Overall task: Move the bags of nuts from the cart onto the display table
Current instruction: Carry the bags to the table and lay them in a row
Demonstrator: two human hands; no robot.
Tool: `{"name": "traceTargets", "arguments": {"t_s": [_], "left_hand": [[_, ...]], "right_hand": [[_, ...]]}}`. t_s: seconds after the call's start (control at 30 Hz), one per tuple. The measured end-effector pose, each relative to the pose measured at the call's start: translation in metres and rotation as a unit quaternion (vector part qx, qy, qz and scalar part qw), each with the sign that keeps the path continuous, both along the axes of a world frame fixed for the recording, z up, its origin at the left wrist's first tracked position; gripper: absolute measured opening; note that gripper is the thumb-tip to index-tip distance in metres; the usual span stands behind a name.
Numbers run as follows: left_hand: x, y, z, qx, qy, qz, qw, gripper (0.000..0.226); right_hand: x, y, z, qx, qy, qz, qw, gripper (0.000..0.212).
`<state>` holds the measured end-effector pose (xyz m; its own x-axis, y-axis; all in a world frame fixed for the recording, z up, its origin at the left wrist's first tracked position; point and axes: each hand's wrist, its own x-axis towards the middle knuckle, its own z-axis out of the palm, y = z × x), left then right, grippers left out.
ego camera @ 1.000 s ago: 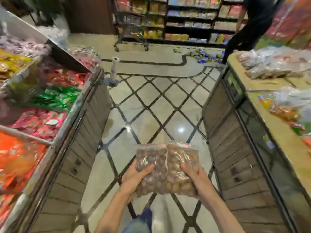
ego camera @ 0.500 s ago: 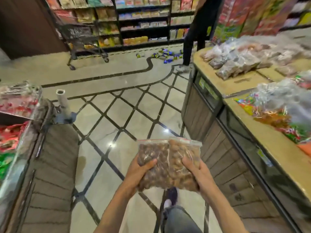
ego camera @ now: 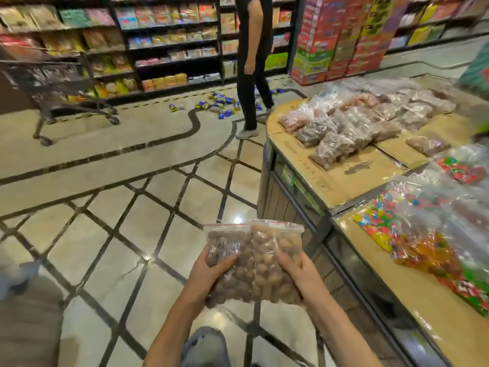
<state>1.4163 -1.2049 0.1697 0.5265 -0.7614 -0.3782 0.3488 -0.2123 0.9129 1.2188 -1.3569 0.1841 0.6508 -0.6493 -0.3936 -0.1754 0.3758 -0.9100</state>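
Two clear zip bags of brown nuts, side by side, are in front of me over the floor: the left bag point(ego camera: 232, 263) and the right bag point(ego camera: 275, 260). My left hand point(ego camera: 209, 274) grips the left bag from its left side, thumb across the front. My right hand point(ego camera: 299, 276) grips the right bag from its right side. The display table point(ego camera: 341, 181), topped with brown cardboard, stands to the right. Several bags of nuts point(ego camera: 352, 125) lie piled on its far end. The dark shopping cart point(ego camera: 60, 83) stands at the far left by the shelves.
A person in black point(ego camera: 251, 64) stands at the table's far corner. Blue packets point(ego camera: 217, 104) lie scattered on the floor there. Bags of coloured sweets point(ego camera: 423, 229) cover the near part of the table. A wooden counter corner point(ego camera: 29, 321) is at lower left.
The view has swung right and forward, away from the left counter and toward the display table. Both hands keep the same grip on the two bags.
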Motion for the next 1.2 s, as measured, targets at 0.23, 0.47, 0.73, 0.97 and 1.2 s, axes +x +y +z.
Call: {"name": "traceTargets", "arguments": {"t_s": [0.23, 0.47, 0.73, 0.97, 1.2], "left_hand": [[0.108, -0.148, -0.012, -0.003, 0.016, -0.104, 0.994, 0.063], [0.208, -0.295, 0.0, -0.002, -0.002, -0.228, 0.974, 0.057], [0.258, -0.434, -0.013, 0.007, -0.018, -0.33, 0.944, 0.059], [0.273, -0.553, -0.041, 0.034, -0.058, -0.403, 0.913, 0.075], [0.274, -0.673, -0.051, 0.015, -0.146, -0.475, 0.868, 0.097]], "right_hand": [[0.083, -0.106, -0.018, -0.018, 0.003, -0.106, 0.994, 0.05], [0.163, -0.194, -0.027, 0.005, 0.02, -0.247, 0.969, 0.083], [0.208, -0.271, -0.033, 0.042, 0.044, -0.363, 0.93, 0.074], [0.227, -0.352, -0.055, 0.046, 0.021, -0.415, 0.908, 0.108], [0.227, -0.411, -0.054, 0.058, 0.04, -0.46, 0.885, 0.087]]}}
